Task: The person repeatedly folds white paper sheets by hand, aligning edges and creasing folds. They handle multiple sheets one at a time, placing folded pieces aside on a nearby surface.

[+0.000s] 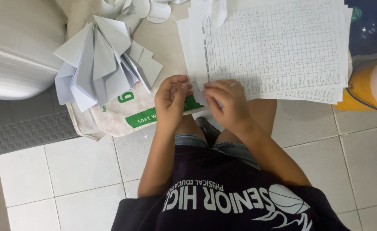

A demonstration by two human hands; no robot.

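A stack of white printed sheets ruled into a fine table grid (278, 51) lies on the pale tiled floor (81, 171) ahead of the person, its near edge just above the hands. To the left of it sits a cluster of white folded paper pieces with pointed tips (100, 64), fanned out and overlapping, resting on a cream cloth bag with green print (128, 113). A few small rounded white paper cut-outs (154, 10) lie beyond the cluster near the top edge. A grey textured mat (21, 128) runs under a pale grey padded surface (17, 47) at the far left. At the right edge stands a yellow rounded plastic container (362, 90), with a dark blue thing behind it that is too cropped to tell.

The left hand (171, 102) and right hand (227, 102) meet over the person's knees, just at the bag's right edge and the sheets' lower left corner. Between them is a small white piece of paper (198, 95), pinched from both sides. The left fingers (177, 85) are curled in narrowly onto it, and the right fingers (212, 87) are bent close together, pressing along its edge. Nothing lies between the hands and the stack.
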